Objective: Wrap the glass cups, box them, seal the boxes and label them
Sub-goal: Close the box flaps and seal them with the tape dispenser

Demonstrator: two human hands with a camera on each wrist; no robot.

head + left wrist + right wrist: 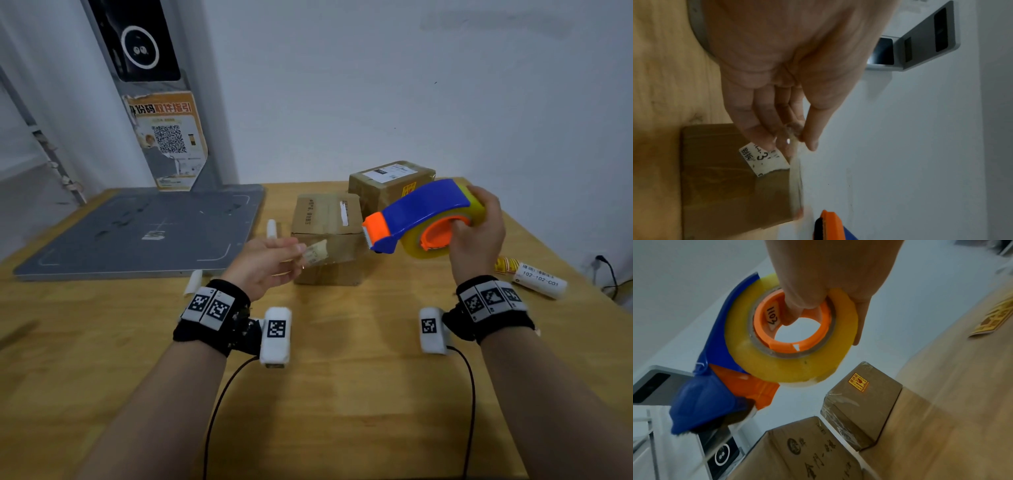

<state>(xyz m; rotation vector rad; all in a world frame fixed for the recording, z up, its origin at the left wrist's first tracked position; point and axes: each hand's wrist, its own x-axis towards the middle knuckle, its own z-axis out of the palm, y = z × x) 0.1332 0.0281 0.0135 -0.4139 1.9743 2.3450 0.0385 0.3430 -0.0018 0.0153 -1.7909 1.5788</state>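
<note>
My right hand (pixel 478 236) grips a blue and orange tape dispenser (pixel 419 214) with a yellowish clear tape roll (pixel 793 344), thumb hooked through the orange core, held in the air above the boxes. My left hand (pixel 265 262) pinches the free end of the clear tape strip (pixel 795 172) between thumb and fingers, just in front of the near cardboard box (pixel 327 236). A torn white label (pixel 764 160) sits on that box's face. A second box (pixel 387 181), taped and carrying a shipping label and an orange fragile sticker (pixel 858 382), stands behind it.
A grey scale platform (pixel 144 233) with an upright post (pixel 164 102) fills the table's left rear. A roll of labels (pixel 539 279) and yellow stickers (pixel 506 265) lie at the right. White paper bits (pixel 193 281) lie by the platform. The wooden table (pixel 342 394) spreads in front.
</note>
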